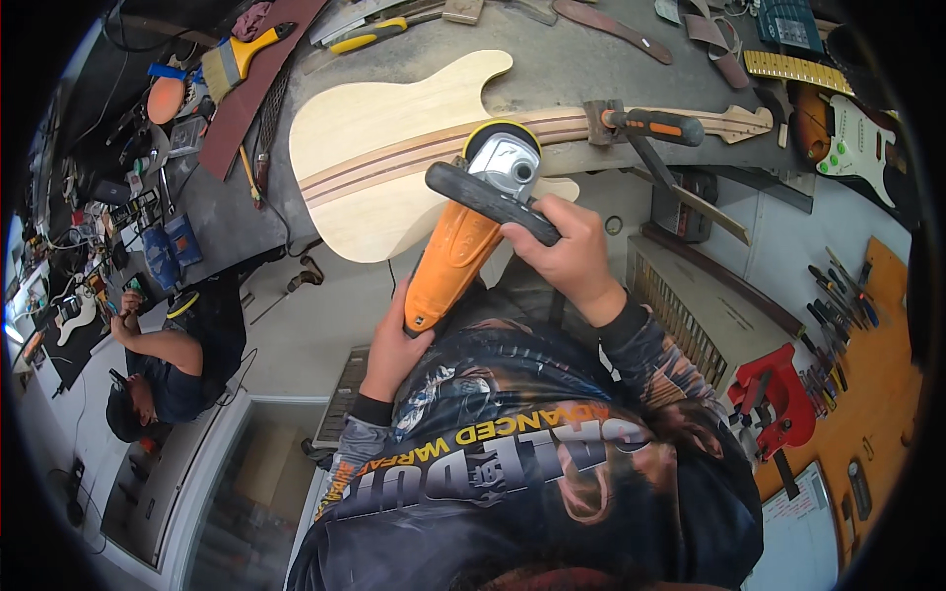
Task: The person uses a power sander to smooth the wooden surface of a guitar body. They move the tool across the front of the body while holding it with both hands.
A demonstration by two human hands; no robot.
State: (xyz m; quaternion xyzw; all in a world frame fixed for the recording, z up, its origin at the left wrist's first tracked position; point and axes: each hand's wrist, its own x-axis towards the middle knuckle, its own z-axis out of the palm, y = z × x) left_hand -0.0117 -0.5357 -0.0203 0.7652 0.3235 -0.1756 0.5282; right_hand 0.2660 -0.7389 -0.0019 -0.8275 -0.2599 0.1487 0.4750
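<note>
My left hand is wrapped round the rear of an orange angle grinder. The fingers of my right hand close on the end of its thick black side handle. At the front, the silver head and yellow-rimmed disc sit over an unfinished electric guitar body, near where the neck begins. Whether the disc touches the wood, I cannot tell. Dark stripes run along the pale body into the neck. A bar clamp with an orange-and-black handle crosses the neck at the bench's edge.
A yellow-handled paintbrush, a reddish strip and small tools crowd the bench's left. A sunburst guitar lies far right. Red clamps and hand tools hang at right. Another person works at left.
</note>
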